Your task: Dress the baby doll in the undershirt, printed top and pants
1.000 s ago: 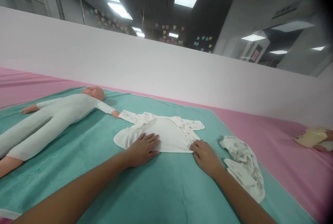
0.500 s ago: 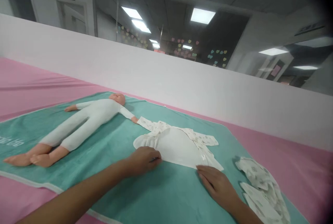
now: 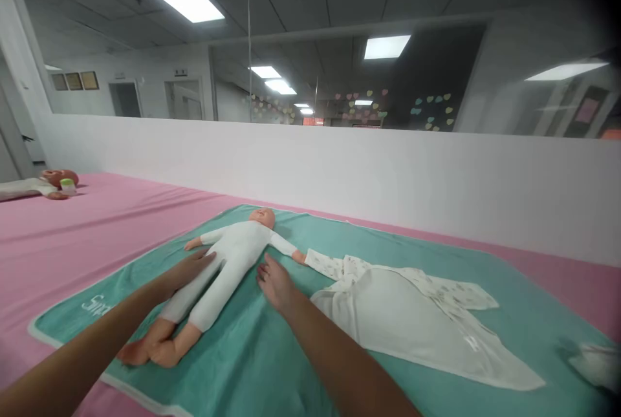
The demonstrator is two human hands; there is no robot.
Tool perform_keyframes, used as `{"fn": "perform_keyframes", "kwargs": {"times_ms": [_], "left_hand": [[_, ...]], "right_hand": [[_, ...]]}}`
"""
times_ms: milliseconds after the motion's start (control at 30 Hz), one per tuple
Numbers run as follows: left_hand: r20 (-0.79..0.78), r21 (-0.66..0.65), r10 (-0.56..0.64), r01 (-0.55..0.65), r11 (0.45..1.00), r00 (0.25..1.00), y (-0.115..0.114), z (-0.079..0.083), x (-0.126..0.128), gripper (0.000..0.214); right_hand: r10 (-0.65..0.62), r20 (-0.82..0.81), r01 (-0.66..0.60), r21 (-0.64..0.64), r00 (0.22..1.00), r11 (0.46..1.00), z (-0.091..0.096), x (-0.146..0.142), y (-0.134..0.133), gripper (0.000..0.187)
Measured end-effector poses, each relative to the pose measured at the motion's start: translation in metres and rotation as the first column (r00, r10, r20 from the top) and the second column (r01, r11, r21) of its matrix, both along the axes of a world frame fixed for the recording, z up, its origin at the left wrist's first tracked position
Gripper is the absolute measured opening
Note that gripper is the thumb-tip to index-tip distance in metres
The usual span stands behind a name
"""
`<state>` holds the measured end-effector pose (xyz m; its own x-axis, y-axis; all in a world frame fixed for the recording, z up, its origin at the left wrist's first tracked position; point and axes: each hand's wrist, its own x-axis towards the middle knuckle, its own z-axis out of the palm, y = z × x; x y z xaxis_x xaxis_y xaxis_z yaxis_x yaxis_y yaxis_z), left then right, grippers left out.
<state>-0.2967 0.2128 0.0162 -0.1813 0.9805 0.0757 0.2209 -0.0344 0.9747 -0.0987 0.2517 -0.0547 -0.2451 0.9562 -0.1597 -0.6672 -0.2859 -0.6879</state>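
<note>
A baby doll (image 3: 240, 245) in a white bodysuit lies on its back on a teal blanket (image 3: 262, 365), arms spread. My left hand (image 3: 187, 273) is at the doll's hip on the left side, fingers stretched out, seeming to touch the suit. On the doll's other side, my right hand (image 3: 276, 282) hovers over the blanket near its waist, fingers loosely bent and apart, holding nothing. A white patterned baby shirt (image 3: 402, 313) lies spread open to the right, its left sleeve close to the doll's hand.
The blanket lies on a pink sheet (image 3: 194, 207). A bundled white cloth (image 3: 596, 365) is at the right edge. Far left lies another doll (image 3: 29, 187) with a small green-capped bottle (image 3: 68, 185) by it. A low white wall (image 3: 339, 171) with a mirror runs behind.
My hands have left the lower edge of the shirt and moved left to either side of the doll. The view has swung left and levelled, bringing a second doll into sight.
</note>
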Motion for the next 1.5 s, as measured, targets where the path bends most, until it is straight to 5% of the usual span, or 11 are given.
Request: {"fn": "perform_keyframes", "kwargs": {"times_ms": [167,433,600,833,967,1067,1267,1367,1500], "left_hand": [[0.244,-0.298,-0.2,0.27,0.916,0.949,-0.002,0.011,0.0,0.051],[0.343,-0.303,-0.134,0.244,0.921,0.93,0.008,0.012,0.023,0.052],[0.292,-0.2,-0.097,0.16,0.967,0.951,-0.008,0.025,0.04,0.047],[0.151,-0.134,-0.036,0.057,0.989,0.988,-0.065,0.074,0.068,0.044],[0.201,-0.068,-0.069,0.084,0.994,0.977,-0.093,0.095,0.104,0.04],[0.279,0.013,-0.119,0.12,0.993,0.953,-0.101,0.093,0.142,0.041],[0.283,-0.006,-0.314,0.329,0.944,0.906,-0.099,0.047,0.242,0.059],[0.11,-0.007,-0.543,0.547,0.837,0.832,-0.102,0.021,0.294,0.063],[-0.147,-0.054,-0.691,0.692,0.72,0.707,-0.11,-0.006,0.348,0.067]], "right_hand": [[-0.062,-0.162,0.078,0.094,0.985,0.993,-0.009,-0.06,0.056,0.037],[0.091,-0.172,-0.062,0.171,0.981,0.983,-0.007,-0.046,0.069,0.054],[0.082,-0.238,-0.018,0.259,0.968,0.966,0.021,-0.036,0.053,0.053],[0.112,-0.292,0.013,0.395,0.95,0.919,0.084,-0.015,0.0,0.051],[0.108,-0.26,0.019,0.44,0.96,0.898,0.107,0.027,-0.037,0.047],[0.061,-0.19,0.031,0.448,0.98,0.894,0.111,0.077,-0.065,0.046],[-0.118,-0.079,0.141,0.437,0.99,0.889,0.088,0.201,-0.115,0.05],[-0.203,0.009,0.182,0.411,0.979,0.893,0.072,0.26,-0.139,0.05],[-0.265,0.129,0.192,0.408,0.956,0.892,0.055,0.318,-0.17,0.047]]}}
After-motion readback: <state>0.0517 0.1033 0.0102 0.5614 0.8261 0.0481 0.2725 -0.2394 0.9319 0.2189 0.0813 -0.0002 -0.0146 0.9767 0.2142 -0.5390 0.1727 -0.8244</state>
